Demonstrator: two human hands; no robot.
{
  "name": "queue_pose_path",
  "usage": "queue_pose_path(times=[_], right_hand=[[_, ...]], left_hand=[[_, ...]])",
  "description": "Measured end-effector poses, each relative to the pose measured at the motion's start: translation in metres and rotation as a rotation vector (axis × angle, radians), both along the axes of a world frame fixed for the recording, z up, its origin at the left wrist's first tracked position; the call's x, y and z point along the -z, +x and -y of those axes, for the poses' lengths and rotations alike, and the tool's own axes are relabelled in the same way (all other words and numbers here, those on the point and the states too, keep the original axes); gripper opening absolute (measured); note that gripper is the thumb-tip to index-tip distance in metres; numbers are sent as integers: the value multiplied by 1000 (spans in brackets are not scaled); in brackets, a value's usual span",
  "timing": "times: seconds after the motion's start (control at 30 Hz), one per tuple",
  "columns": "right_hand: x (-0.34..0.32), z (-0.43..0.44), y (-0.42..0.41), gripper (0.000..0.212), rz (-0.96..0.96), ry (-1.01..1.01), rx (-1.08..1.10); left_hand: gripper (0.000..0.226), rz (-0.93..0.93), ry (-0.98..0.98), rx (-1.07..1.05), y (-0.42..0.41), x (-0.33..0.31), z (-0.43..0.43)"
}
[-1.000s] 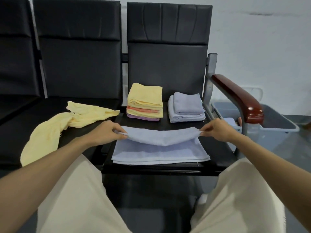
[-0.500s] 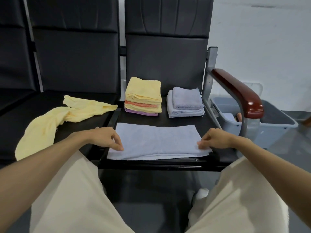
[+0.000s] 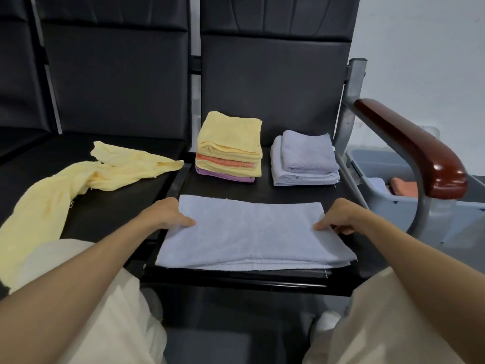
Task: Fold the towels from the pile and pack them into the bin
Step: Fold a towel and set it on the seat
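The pale blue folded terry towel (image 3: pixel 252 232) lies flat; the left hand (image 3: pixel 166 214) pinches its edge at 9 o'clock, the right hand (image 3: pixel 339 215) at 3 o'clock, fingers curled.

Black bench (image 3: pixel 110 214): yellow towel (image 3: pixel 47 200), blue towel (image 3: pixel 249 232)
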State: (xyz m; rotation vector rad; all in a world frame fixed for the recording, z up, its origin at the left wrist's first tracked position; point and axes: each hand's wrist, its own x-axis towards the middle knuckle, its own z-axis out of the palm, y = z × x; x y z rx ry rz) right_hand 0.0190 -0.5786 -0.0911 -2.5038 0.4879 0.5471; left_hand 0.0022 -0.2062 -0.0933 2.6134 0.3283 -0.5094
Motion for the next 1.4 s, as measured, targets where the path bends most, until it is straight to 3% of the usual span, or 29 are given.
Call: queue_pose_path(times=[0.2,0.27,0.4,0.5,0.63,0.77,0.9,1.03,1.17,1.3,1.4], right_hand=[[7,-4,2,31,-48,44,-34],[6,-3,3,35,-57,75,-49],[6,0,6,37,-20,173,11],[3,1,5,32,-8,204,34],[-5,2,2,28,0,233,24],[-7,3,-1,27,19,252,21],[-7,4,-4,28,24,287,49],[-10,6,-7,31,-21,341,39],[-8,9,-8,25,-18,392,32],[-7,6,-7,34,52,409,57],[-10,0,-12,50,69,256,-5]], left_hand=[[24,149,-16,42,-6,2,6],[19,194,-179,-11,-10,-5,11],[17,75,-655,-186,-15,-26,22],[26,78,-749,-221,-12,-40,40],[14,78,-835,-155,-6,-53,88],[10,61,-855,-96,4,-51,147],[27,26,-802,-54,11,-35,203],[18,-48,-779,-35,6,-15,244],[36,-137,-870,-73,-1,-1,260],[19,-35,-910,-134,-4,-7,241],[16,126,-845,-144,-1,-16,208]])
